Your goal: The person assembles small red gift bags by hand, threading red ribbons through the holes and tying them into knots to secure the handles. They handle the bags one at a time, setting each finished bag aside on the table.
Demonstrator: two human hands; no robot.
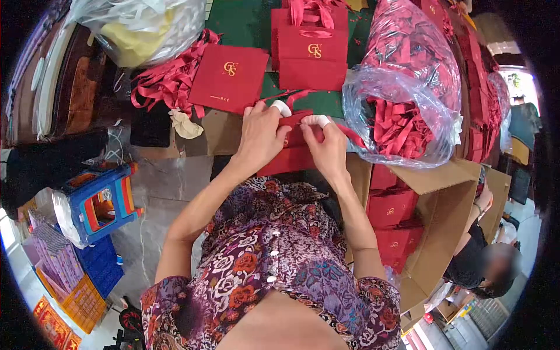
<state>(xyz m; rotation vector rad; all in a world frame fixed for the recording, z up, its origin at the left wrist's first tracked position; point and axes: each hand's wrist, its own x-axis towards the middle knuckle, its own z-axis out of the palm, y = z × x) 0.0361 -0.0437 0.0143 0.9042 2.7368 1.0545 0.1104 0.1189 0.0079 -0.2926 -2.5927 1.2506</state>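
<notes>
A red paper gift bag (300,158) with gold print lies at the table edge in front of me, partly hidden by my hands. My left hand (259,131) is closed on the bag's upper left edge, with a white wrap on one finger. On the other side my right hand (328,149) pinches at the bag's top, thumb against a finger wearing a similar white wrap. A red ribbon (353,137) trails off to the right beside this hand. Another ribbon (300,94) lies just beyond the bag. What exactly lies between my fingertips is hidden.
A flat red bag (229,79) and loose ribbons (166,79) lie left. Finished-looking bags with handles (312,52) stand at the back. A clear plastic sack (402,125) of ribbons sits right, above a cardboard box (440,227) of red bags. Another person (475,256) is at far right.
</notes>
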